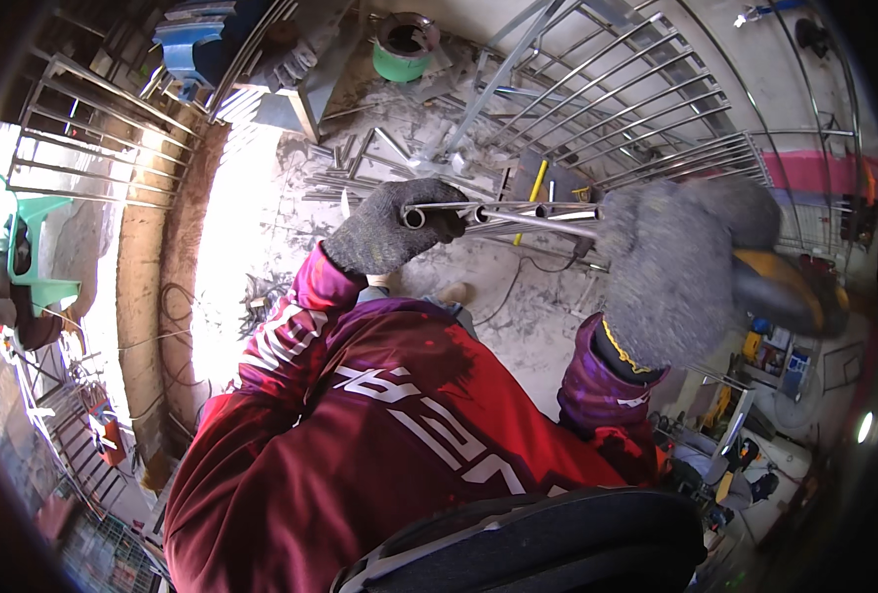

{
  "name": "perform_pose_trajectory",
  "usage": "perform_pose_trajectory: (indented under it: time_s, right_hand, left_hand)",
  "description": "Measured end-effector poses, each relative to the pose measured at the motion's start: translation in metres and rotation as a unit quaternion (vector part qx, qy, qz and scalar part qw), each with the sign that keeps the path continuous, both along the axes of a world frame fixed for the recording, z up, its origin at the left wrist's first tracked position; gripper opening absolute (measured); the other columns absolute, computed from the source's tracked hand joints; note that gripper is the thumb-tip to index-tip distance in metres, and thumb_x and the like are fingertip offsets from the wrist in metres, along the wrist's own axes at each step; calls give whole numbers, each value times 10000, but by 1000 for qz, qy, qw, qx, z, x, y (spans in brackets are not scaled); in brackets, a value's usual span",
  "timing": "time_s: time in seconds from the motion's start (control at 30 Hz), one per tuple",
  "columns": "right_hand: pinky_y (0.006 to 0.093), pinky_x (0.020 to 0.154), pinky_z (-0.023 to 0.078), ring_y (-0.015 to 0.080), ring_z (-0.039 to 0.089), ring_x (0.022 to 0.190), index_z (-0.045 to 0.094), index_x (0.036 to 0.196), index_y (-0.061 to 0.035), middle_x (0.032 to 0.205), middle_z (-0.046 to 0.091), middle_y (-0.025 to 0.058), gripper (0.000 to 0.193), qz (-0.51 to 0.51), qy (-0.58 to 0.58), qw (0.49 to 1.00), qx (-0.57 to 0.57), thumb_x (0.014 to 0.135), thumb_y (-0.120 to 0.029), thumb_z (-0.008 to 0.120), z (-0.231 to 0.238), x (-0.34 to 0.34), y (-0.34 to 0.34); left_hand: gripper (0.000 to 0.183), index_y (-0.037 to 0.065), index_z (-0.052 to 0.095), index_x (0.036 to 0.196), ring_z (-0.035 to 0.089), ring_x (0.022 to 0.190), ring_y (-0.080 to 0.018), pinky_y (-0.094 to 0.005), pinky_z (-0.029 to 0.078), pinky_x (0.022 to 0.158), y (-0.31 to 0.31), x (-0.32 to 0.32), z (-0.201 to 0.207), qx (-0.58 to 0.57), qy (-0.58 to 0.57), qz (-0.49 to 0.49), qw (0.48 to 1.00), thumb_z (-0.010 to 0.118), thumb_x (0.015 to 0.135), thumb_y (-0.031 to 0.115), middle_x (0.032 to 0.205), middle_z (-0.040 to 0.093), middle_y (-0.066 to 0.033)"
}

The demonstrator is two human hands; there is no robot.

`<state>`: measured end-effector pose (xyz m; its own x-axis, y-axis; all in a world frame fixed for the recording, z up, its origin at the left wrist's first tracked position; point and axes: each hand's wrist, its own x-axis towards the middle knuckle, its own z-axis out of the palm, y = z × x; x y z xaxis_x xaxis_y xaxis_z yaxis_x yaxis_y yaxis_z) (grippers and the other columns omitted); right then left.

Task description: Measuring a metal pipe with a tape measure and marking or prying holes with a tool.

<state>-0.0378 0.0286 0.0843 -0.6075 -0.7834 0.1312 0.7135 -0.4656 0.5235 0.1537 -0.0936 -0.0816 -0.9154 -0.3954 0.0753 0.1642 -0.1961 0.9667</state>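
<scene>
My left hand (391, 225), in a grey knit glove, is closed around the left end of a narrow assembly of metal tubes (538, 219). Round open tube ends show beside its fingers. The assembly spans the space in front of me toward my right hand (674, 272), which is also gloved, raised nearer the camera and blurred by motion. A black and orange tool (790, 294) sticks out from the right side of that hand, which appears wrapped round it; its kind is too smeared to tell. The glove hides the assembly's right end, so contact there is unclear.
Loose cut tubes (345, 178) litter the floor beyond my hands. A barred metal frame (617, 99) leans at the far right. A green-banded pot (401, 49) and a blue vise (192, 49) stand farther back. A cable (513, 287) runs along the floor.
</scene>
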Motion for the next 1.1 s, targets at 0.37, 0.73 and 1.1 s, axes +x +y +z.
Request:
perform_pose_trajectory:
  time_s: [0.37,0.73,1.1]
  right_hand:
    - [255,719,516,119,584,817,567,1005,-68,920,593,21,269,-58,776,471,416,800,73,670,-76,36,-32]
    - [406,912,495,255,584,1029,495,1300,-40,1189,563,157,659,85,671,638,369,900,-562,543,-42,19,-30]
    - [345,582,450,248,566,719,593,972,4,807,585,119,219,-93,855,144,490,965,-202,518,-86,35,-2]
  left_hand:
    - [504,40,626,1225,613,669,-105,-262,516,624,7,2,-1,-23,-83,32,996,569,729,-25,713,653,-34]
    - [525,58,634,1226,618,620,-112,-278,518,589,21,6,-1,16,-97,14,995,576,710,-26,687,643,-47]
    - [418,38,649,1182,627,639,-103,-253,512,580,19,4,-16,23,-82,40,996,597,769,6,791,680,-47]
